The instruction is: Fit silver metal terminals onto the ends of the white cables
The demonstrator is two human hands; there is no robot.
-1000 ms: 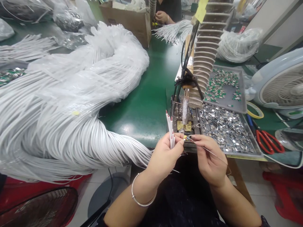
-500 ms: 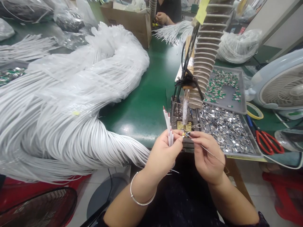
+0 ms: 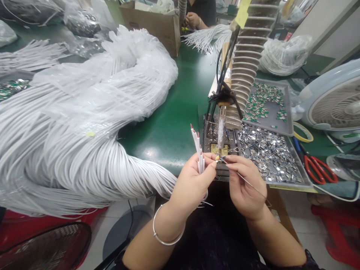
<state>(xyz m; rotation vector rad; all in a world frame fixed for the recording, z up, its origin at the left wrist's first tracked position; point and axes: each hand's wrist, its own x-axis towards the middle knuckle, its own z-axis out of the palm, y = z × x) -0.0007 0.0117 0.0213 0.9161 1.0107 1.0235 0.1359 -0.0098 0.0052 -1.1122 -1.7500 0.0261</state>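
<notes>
A green table [image 3: 157, 138] carries everything. Over its left half sprawls a great bundle of white cables [image 3: 120, 165], its upper part sheathed in clear plastic [image 3: 132, 75]. At the far side a cardboard box [image 3: 153, 30] holds crumpled clear plastic. On the right, the lower grey tray [image 3: 305, 168] is full of small silver metal pieces [image 3: 267, 153]; the upper grey tray [image 3: 271, 108], behind it, holds green-and-silver pieces [image 3: 261, 95] around a bare patch. A clear bag [image 3: 285, 54] beyond contains a coil of white cable, and a tray at the left edge [image 3: 17, 75] holds more green-and-silver pieces.

The left hand [image 3: 189, 180] and right hand [image 3: 247, 193] meet just below the tip of a soldering iron [image 3: 221, 127], which points down over a yellow sponge [image 3: 214, 149] in a dark holder. Several red-tipped white cables [image 3: 200, 163] stand in the left hand, whose grip pinches a small yellow item [image 3: 217, 158] between thumb and forefinger. The right hand's grip pinches a thin wire [image 3: 244, 178], its end near the iron's tip. Smallest is a part between the fingertips, too tiny to make out.
</notes>
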